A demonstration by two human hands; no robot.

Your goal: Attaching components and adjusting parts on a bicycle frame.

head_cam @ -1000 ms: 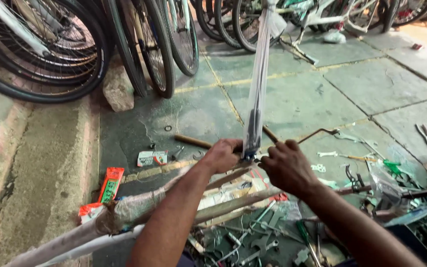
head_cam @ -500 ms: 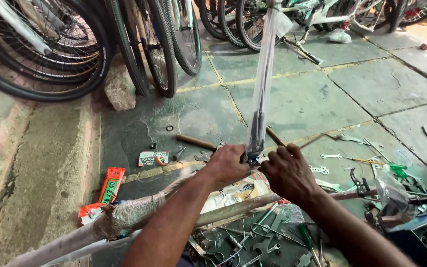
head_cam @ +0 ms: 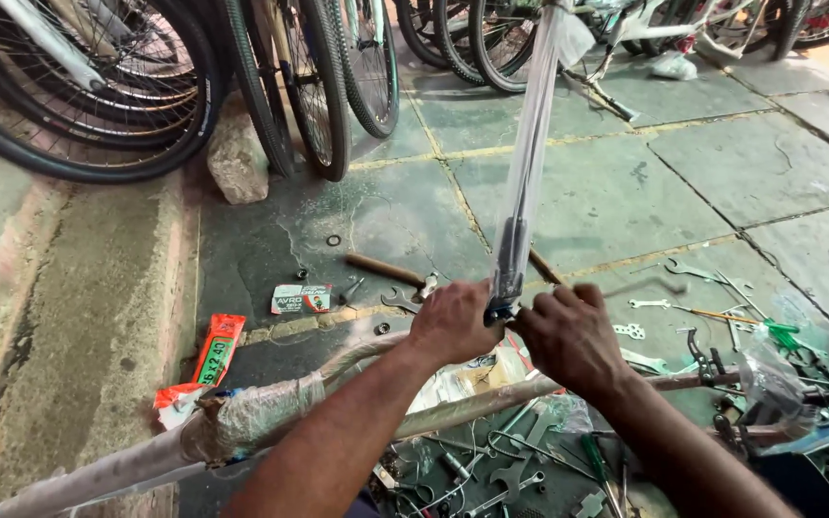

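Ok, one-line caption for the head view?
Both hands, left hand and right hand, grip a plastic-wrapped bicycle tube above scattered wrenches.

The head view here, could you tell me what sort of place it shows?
Most likely a bicycle repair or assembly spot on a paved floor. Bicycle wheels stand in a row, spanners and other tools lie scattered, and both hands work at a plastic-wrapped bicycle frame tube.

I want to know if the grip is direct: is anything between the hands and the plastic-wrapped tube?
Nothing visible stands between them. The left hand and right hand both close directly on the lower end of the plastic-wrapped tube.
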